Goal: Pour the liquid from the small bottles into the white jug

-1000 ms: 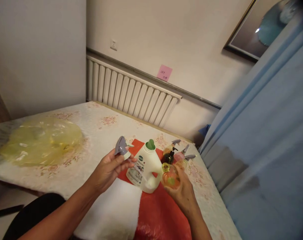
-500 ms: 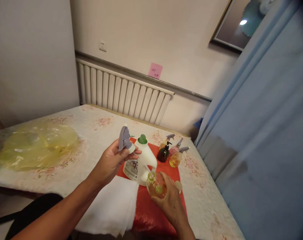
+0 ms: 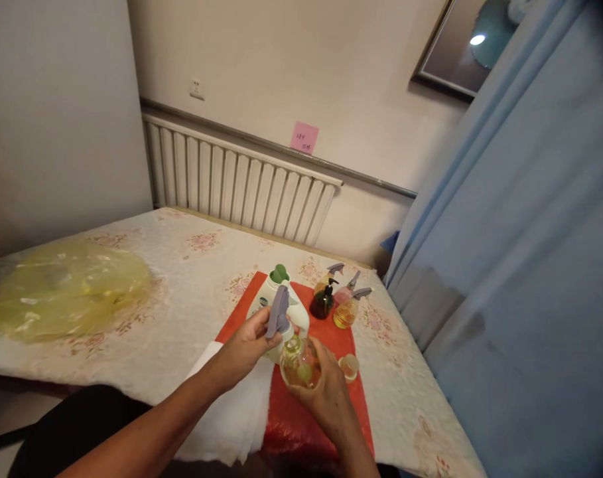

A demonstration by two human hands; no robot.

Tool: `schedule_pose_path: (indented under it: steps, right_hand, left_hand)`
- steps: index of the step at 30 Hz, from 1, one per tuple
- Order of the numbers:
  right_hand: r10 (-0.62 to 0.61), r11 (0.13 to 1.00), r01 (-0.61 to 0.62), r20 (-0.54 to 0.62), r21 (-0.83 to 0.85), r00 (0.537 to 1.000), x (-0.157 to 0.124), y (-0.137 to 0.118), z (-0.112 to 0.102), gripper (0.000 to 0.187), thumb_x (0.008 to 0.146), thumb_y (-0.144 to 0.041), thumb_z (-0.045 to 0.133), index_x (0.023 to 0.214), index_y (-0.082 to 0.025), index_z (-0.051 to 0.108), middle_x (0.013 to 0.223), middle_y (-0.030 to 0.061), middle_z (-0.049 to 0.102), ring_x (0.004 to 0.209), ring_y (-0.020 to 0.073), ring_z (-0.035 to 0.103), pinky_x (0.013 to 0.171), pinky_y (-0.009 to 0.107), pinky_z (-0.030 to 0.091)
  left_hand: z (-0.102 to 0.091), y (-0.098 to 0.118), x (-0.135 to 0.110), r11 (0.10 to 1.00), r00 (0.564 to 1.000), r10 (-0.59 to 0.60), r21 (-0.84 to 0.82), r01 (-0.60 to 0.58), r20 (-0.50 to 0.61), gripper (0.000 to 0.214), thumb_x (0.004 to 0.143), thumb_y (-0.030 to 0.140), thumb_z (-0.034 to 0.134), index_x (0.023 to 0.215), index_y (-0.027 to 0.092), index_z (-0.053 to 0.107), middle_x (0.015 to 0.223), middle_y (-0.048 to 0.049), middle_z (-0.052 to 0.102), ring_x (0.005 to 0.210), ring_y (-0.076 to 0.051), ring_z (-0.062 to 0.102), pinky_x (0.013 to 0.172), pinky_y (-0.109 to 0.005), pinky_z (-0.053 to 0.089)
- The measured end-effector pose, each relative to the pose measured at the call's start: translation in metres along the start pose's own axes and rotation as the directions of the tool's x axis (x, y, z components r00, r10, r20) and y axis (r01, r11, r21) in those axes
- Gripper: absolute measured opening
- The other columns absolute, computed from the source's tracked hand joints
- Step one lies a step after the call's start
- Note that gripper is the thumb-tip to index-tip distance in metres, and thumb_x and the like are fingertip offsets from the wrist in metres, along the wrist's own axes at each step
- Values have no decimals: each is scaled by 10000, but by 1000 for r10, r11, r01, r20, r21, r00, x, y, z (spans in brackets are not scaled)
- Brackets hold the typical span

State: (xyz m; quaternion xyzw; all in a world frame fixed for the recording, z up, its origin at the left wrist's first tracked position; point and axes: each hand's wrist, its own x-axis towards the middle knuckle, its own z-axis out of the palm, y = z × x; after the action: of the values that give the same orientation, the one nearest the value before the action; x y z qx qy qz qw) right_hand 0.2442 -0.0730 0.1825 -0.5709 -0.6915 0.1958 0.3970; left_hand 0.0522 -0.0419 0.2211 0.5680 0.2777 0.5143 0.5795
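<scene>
My left hand (image 3: 246,348) is closed around a grey spray head (image 3: 279,313) with a white collar. That collar is right beside the open neck of a clear, yellow-tinted spray bottle (image 3: 298,366); whether the two touch I cannot tell. Wrapped round the bottle's right side is my right hand (image 3: 326,388), keeping it slightly tilted. Behind my hands stands a white jug (image 3: 261,302) with a green spout in its mouth, partly hidden by the spray head and my left hand. To the right of my right hand a small translucent cap (image 3: 349,366) lies on a red sheet (image 3: 294,425).
Several bottles stand at the sheet's back right: a dark pump bottle (image 3: 322,303) and spray bottles, one holding yellow liquid (image 3: 344,315). A white towel (image 3: 226,418) lies front left. A yellow plastic bag (image 3: 72,289) is far left; a blue curtain (image 3: 510,252) hangs right.
My left hand has brought the spray head right and down, up to the bottle's neck. My right hand has shifted slightly left with the bottle. The view has turned a little.
</scene>
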Motion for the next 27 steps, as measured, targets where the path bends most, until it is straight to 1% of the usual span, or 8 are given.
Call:
schedule_pose_path:
  steps: [4,9,13,19,23,27]
  right_hand:
    - [24,998,-27,51,58,998,-1,-1,3,746,621,-175,747,1339,-247,556,1266,76,655,1147,297,624,972,419,520]
    - [87,995,-90,59,50,995,-2,7,12,850,569,-178,783,1378,-200,522,1309,104,626,1225,316,575,1046,445,474]
    - [86,995,-89,58,45,995,-3,11,15,849,573,-198,785,1379,-185,517,1312,114,619,1229,313,569,1056,453,462]
    - [66,995,-72,83,75,994,-2,10,16,823,565,-193,792,1349,-206,544,1291,97,634,1183,303,598,1016,435,489]
    - [81,992,-87,74,90,994,-2,9,16,848,556,-195,797,1362,-179,534,1294,114,632,1193,311,597,1032,443,480]
    - [86,991,-92,70,96,994,-2,9,18,822,571,-210,789,1354,-175,543,1268,118,642,1181,318,605,1023,455,486]
  left_hand:
    - [-1,-9,1,1000,1000,-23,1,23,-7,370,831,457,704,1078,188,642,1073,-74,696,978,-214,614,877,-328,456]
    - [-3,-14,1,998,998,-49,46,51,-43,416,823,450,698,1142,188,646,1134,-87,684,1017,-238,597,922,-358,436]
    - [-6,-17,1,996,997,-69,53,71,-37,451,818,454,692,1175,183,638,1141,-89,681,1052,-251,588,948,-375,420]
    - [-5,-17,3,994,994,-103,46,104,-21,435,787,436,712,1135,182,658,1101,-77,683,1013,-236,596,960,-370,412]
    - [-6,-18,2,995,996,-88,52,88,-1,401,817,424,686,1144,192,656,1098,-70,684,1020,-238,596,964,-373,413]
    - [-11,-22,0,994,997,-78,84,77,1,340,853,391,663,1137,204,669,1091,-61,693,1059,-243,590,966,-368,416]
